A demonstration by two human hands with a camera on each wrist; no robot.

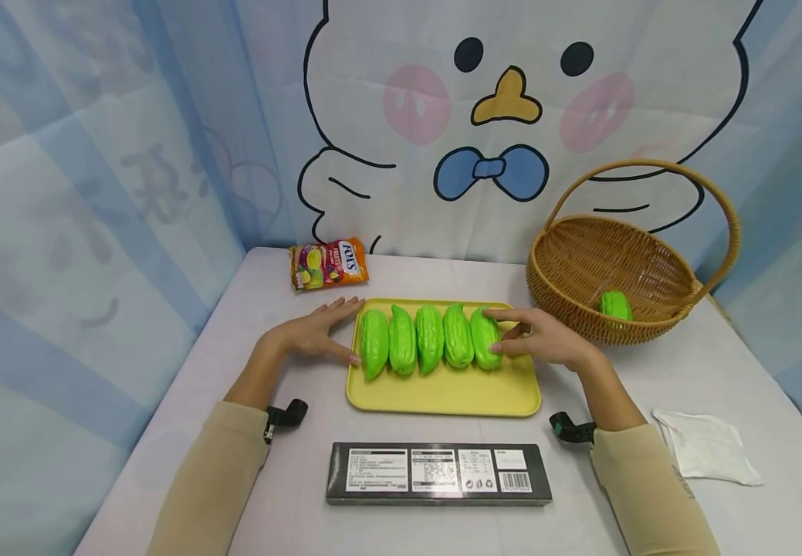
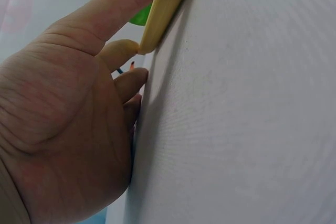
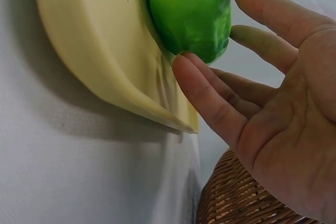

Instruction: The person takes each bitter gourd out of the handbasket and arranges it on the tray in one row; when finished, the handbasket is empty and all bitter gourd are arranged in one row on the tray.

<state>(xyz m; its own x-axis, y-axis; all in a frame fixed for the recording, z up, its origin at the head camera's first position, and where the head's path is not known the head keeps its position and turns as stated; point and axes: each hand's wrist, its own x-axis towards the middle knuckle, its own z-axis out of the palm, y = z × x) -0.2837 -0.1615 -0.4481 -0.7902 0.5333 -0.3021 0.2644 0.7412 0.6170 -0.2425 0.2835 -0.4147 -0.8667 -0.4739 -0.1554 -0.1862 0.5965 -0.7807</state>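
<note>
Several bright green toy bitter melons (image 1: 431, 340) lie side by side on a yellow tray (image 1: 435, 395). My left hand (image 1: 306, 333) rests at the tray's left edge, thumb over the rim and fingers stretched along the side. In the left wrist view its thumb and a fingertip meet the tray rim (image 2: 155, 30). Over the rightmost bitter melon (image 1: 484, 340) is my right hand (image 1: 546, 336). The right wrist view has its fairly straight fingers spread around that bitter melon (image 3: 191, 11), one fingertip right at its side.
A wicker basket (image 1: 559, 282) with a tall handle stands at the back right, one green bitter melon (image 1: 614, 306) inside. Behind the tray lies a candy packet (image 1: 329, 264). In front is a dark printed box (image 1: 438, 474); a white cloth (image 1: 706, 445) lies at the right.
</note>
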